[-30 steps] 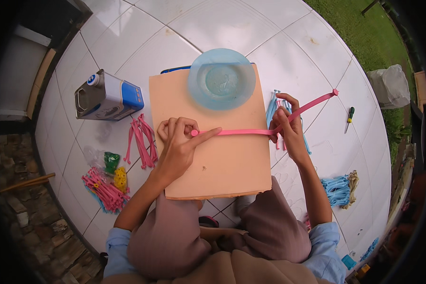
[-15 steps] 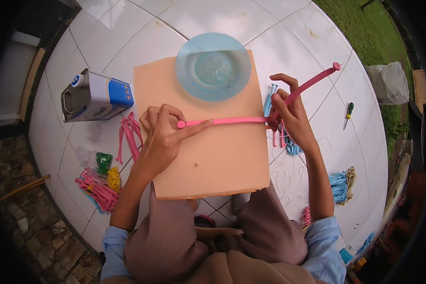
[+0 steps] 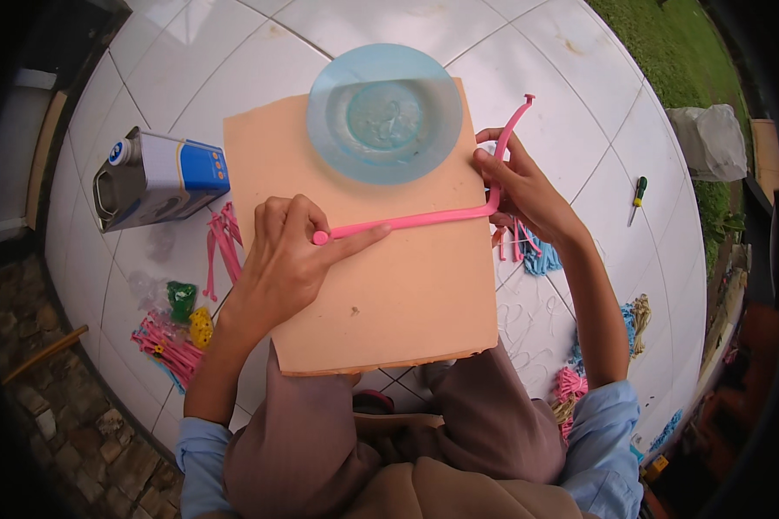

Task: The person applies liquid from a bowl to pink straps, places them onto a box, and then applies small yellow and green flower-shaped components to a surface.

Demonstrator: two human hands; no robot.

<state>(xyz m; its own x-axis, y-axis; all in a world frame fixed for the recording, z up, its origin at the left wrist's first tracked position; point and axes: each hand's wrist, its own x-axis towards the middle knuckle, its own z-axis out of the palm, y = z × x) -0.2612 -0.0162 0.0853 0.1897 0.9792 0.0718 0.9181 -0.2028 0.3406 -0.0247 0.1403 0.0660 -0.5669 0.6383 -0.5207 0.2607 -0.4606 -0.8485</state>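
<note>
A long, bendy pink rubber-like strip [image 3: 433,217] with a flat round knob at each end stretches across the peach-coloured board [image 3: 389,298] on my lap. My left hand [image 3: 281,255] pinches it near the left knob, one finger lying straight along it. At the board's right edge, my right hand [image 3: 528,190] grips the strip, which bends sharply upward there. Its free end rises past the fingers. Beyond both hands, a translucent blue bowl [image 3: 322,108] sits on the far part of the board.
A metal can [image 3: 169,177] stands left on the white tiles. Below it lie pink strips [image 3: 222,242], a green packet [image 3: 181,301], a yellow packet [image 3: 201,327] and a pink bundle [image 3: 169,348]. To the right are blue strips [image 3: 543,258], a screwdriver [image 3: 639,199] and a white bag [image 3: 708,143].
My right hand has moved slightly left and up. The strip's free end has swung from slanting right to standing more upright, with a sharper bend. My left hand keeps its pinch.
</note>
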